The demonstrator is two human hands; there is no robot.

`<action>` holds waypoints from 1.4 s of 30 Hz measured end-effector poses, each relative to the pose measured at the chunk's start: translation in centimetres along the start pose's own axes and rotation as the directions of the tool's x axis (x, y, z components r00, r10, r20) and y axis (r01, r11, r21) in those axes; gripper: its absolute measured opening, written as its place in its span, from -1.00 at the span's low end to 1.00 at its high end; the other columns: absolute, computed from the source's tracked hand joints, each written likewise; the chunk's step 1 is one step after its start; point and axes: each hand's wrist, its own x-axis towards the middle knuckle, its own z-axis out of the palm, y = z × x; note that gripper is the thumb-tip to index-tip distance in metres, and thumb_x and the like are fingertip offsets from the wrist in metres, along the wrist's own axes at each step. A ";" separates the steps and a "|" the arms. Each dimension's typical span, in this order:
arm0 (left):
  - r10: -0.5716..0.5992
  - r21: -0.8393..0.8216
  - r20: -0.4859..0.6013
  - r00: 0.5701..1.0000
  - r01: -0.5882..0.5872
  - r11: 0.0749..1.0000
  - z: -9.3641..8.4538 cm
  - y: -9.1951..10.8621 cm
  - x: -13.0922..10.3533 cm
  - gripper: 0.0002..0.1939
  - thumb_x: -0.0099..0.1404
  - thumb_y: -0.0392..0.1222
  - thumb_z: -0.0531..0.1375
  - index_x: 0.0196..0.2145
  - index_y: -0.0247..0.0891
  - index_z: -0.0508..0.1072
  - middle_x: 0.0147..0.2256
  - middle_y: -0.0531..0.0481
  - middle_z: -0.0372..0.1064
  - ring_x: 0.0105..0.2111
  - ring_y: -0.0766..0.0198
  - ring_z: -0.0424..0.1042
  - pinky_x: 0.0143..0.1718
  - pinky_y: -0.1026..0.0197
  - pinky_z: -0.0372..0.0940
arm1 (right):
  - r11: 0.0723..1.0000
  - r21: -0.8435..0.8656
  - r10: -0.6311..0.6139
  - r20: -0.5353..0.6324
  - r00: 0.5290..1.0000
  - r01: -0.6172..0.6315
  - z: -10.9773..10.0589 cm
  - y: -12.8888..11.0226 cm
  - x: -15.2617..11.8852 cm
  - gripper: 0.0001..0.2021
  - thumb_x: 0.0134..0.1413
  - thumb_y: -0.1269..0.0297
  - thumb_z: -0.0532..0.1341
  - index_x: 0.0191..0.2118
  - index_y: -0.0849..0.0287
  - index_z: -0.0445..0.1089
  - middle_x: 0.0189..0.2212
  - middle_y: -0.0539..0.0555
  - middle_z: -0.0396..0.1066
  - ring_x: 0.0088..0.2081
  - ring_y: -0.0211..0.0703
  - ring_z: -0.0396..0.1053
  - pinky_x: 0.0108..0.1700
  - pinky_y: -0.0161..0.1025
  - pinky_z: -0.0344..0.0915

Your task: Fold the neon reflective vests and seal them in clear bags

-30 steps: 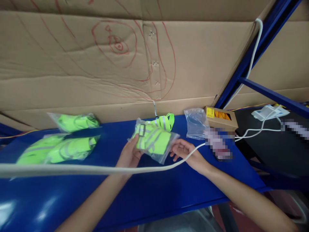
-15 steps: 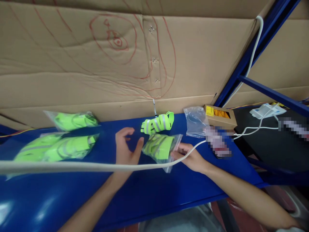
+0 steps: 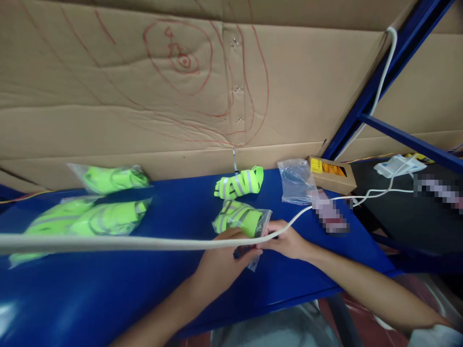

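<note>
A clear plastic bag (image 3: pixel 253 264) holds a rolled neon-green reflective strap (image 3: pixel 238 217) with silver bands. My right hand (image 3: pixel 284 240) pinches the open end of this bag on its right side. From the near side my left hand (image 3: pixel 222 260) comes in, its thumb and fingers closed on the same bag end; a white cable crosses in front and hides part of both hands. Just behind the bag lies an unbagged reflective strap (image 3: pixel 240 184), coiled on the blue table (image 3: pixel 173 279).
Several bagged green straps (image 3: pixel 112 217) lie at the left. An empty clear bag (image 3: pixel 296 180), a cardboard box (image 3: pixel 333 174) and a blurred-out item (image 3: pixel 330 212) are at the right. The white cable (image 3: pixel 144 242) hangs across the view; a cardboard wall (image 3: pixel 307 96) stands behind.
My left hand has moved right and closed on the bag's open end; before, it was apart from the bag with fingers spread. The right hand has kept its hold.
</note>
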 end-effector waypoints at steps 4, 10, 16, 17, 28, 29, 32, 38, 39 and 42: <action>-0.064 -0.048 0.056 0.996 0.067 0.997 -0.6 0.7 0.1 -0.83 0.24 -0.12 0.39 -0.41 -0.20 0.51 -0.42 0.08 0.43 -0.44 0.29 0.38 -0.37 0.25 0.25 | 1.000 0.023 0.002 0.035 0.999 -0.003 0.0 -0.3 -0.4 -0.52 0.02 -0.18 0.41 -0.49 0.20 0.43 -0.49 0.05 0.48 -0.41 -0.16 0.40 -0.31 -0.24 0.35; -0.097 -0.346 0.247 0.964 0.181 0.920 -2.4 -0.1 1.1 -0.76 0.38 -0.09 0.20 -0.41 -0.23 0.52 -0.47 0.05 0.42 -0.47 0.30 0.34 -0.43 0.28 0.19 | 0.999 -0.038 -0.024 0.035 0.999 0.025 0.3 -1.0 -0.3 -0.55 0.05 -0.14 0.40 -0.48 0.20 0.44 -0.51 0.04 0.46 -0.43 -0.18 0.38 -0.36 -0.27 0.32; -0.298 -0.397 -0.147 0.943 0.220 0.891 -4.4 -1.6 1.8 -0.70 0.26 -0.03 0.27 -0.53 -0.26 0.43 -0.57 0.09 0.24 -0.55 0.35 0.17 -0.51 0.30 0.07 | 0.997 -0.078 0.003 -0.140 0.990 -0.014 0.0 -0.4 0.2 -0.46 0.18 -0.12 0.30 -0.61 0.15 0.18 -0.64 -0.09 0.17 -0.55 -0.33 0.10 -0.50 -0.35 0.06; -0.269 -0.363 -0.196 0.943 0.185 0.913 -4.3 -1.5 1.7 -0.71 0.26 -0.06 0.28 -0.53 -0.26 0.41 -0.57 0.10 0.21 -0.56 0.36 0.15 -0.51 0.30 0.06 | 0.996 -0.078 0.016 -0.183 0.983 -0.031 -0.1 -0.3 0.2 -0.42 0.19 -0.14 0.29 -0.63 0.15 0.13 -0.67 -0.11 0.11 -0.57 -0.35 0.05 -0.52 -0.35 0.00; -0.089 -0.307 -0.258 0.962 0.006 0.952 1.0 -0.2 -0.7 -0.85 0.39 -0.18 0.19 -0.38 -0.17 0.44 -0.43 -0.02 0.38 -0.40 0.18 0.38 -0.35 0.11 0.28 | 0.934 -0.335 0.050 -0.224 0.973 -0.125 0.0 -1.1 -0.7 -0.64 0.30 0.01 0.21 -0.38 0.16 0.53 -0.50 0.05 0.52 -0.50 -0.20 0.40 -0.47 -0.32 0.18; -0.063 -0.283 -0.228 0.972 -0.005 0.959 1.2 -0.1 -0.8 -0.86 0.39 -0.21 0.18 -0.36 -0.16 0.46 -0.42 -0.03 0.40 -0.39 0.16 0.40 -0.33 0.10 0.31 | 0.894 -0.430 0.023 -0.241 0.970 -0.128 0.0 -1.1 -0.8 -0.68 0.30 0.05 0.22 -0.37 0.15 0.53 -0.46 0.05 0.53 -0.43 -0.16 0.44 -0.42 -0.31 0.20; 0.033 -0.160 -0.121 0.992 -0.052 0.986 0.7 -0.9 -0.3 -0.88 0.37 -0.23 0.18 -0.34 -0.14 0.48 -0.39 -0.03 0.44 -0.37 0.16 0.44 -0.31 0.12 0.36 | 0.734 -0.654 0.020 -0.245 0.969 -0.181 -0.2 -1.1 -0.9 -0.75 0.28 0.08 0.26 -0.32 0.13 0.52 -0.39 0.07 0.54 -0.34 -0.09 0.49 -0.35 -0.28 0.19; -0.271 0.106 -0.410 0.871 0.341 0.934 -2.9 -7.0 2.5 -0.67 0.28 0.06 0.26 -0.14 -0.22 0.52 -0.14 -0.18 0.42 -0.14 -0.02 0.41 -0.04 0.02 0.30 | 0.617 -0.764 0.076 -0.178 0.981 -0.186 -0.9 -0.5 -0.8 -0.77 0.31 0.04 0.25 -0.18 0.07 0.53 -0.36 0.06 0.50 -0.35 -0.11 0.45 -0.39 -0.28 0.11; -0.333 0.055 -0.348 0.876 0.373 0.926 -3.0 -7.7 2.7 -0.63 0.26 0.11 0.27 -0.13 -0.22 0.52 -0.16 -0.17 0.42 -0.15 -0.01 0.41 -0.04 0.04 0.29 | 0.626 -0.757 0.076 -0.180 0.981 -0.187 -1.0 -0.2 -0.7 -0.75 0.31 0.02 0.25 -0.19 0.08 0.53 -0.36 0.07 0.49 -0.36 -0.12 0.45 -0.38 -0.28 0.13; -0.376 -0.092 -0.211 0.902 0.365 0.926 -2.0 -8.2 2.4 -0.61 0.27 0.11 0.27 -0.10 -0.23 0.49 -0.19 -0.12 0.42 -0.19 0.04 0.42 -0.07 0.08 0.31 | 0.671 -0.715 0.052 -0.219 0.974 -0.196 -1.3 0.6 -0.5 -0.70 0.28 -0.01 0.26 -0.12 0.13 0.50 -0.28 0.11 0.48 -0.31 -0.09 0.43 -0.31 -0.25 0.21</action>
